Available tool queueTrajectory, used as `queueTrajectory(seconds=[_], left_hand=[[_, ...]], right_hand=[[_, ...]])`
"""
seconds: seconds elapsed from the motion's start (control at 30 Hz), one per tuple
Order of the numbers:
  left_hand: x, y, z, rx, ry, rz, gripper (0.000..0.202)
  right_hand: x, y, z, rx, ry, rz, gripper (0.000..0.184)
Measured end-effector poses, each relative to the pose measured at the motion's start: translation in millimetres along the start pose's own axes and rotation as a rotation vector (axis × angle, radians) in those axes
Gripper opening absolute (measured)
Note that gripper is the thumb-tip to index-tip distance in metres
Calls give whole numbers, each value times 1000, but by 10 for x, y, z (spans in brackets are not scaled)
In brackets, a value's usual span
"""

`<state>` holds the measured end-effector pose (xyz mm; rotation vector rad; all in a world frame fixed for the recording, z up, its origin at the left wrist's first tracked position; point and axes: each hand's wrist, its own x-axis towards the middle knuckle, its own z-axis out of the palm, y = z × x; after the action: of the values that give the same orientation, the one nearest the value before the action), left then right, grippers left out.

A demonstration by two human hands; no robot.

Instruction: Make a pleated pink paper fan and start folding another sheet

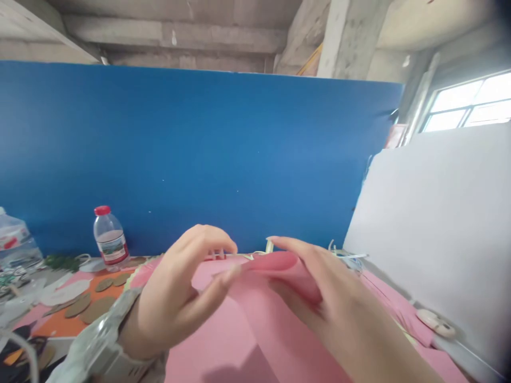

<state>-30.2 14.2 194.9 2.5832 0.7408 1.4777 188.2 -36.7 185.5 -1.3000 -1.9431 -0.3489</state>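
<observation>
Two hands sit on the pink sheet (255, 335): my right hand (331, 303) grips its curled far edge, my left hand (183, 292), loosely curled, touches alongside.

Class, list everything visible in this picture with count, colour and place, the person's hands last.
pink sheet: one, pink, under both hands, far edge curled up
bottle: one, clear with red cap, left
blue board: one, blue, at the back
white board: one, white, right
oval pieces: several, brown, on orange sheet, left
left hand: one, open, thumb at the curled edge
right hand: one, gripping the curled edge
</observation>
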Motion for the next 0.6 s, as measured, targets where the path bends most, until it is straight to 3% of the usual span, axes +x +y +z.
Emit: queueTrajectory(seconds=[0.1, 0.13, 0.27, 0.37, 0.43, 0.6], left_hand=[[-127, -22, 39, 197, -169, -74, 66], [-167, -48, 52, 233, -215, -95, 68], [-246, -196, 59, 197, -365, -162, 12], [-226, -294, -28, 116, -328, -172, 27], [-220, -354, -112, 123, -273, -158, 26], [-324, -469, -171, 171, -251, -198, 16]], right_hand=[[27, -72, 91, 100, -44, -2, 38], [40, -100, 125, 141, -75, 15, 37], [115, -187, 238, 281, -244, 141, 36], [162, -170, 275, 395, -261, 205, 29], [160, -119, 278, 440, -257, 203, 28], [45, -20, 304, 242, -299, 151, 13]])
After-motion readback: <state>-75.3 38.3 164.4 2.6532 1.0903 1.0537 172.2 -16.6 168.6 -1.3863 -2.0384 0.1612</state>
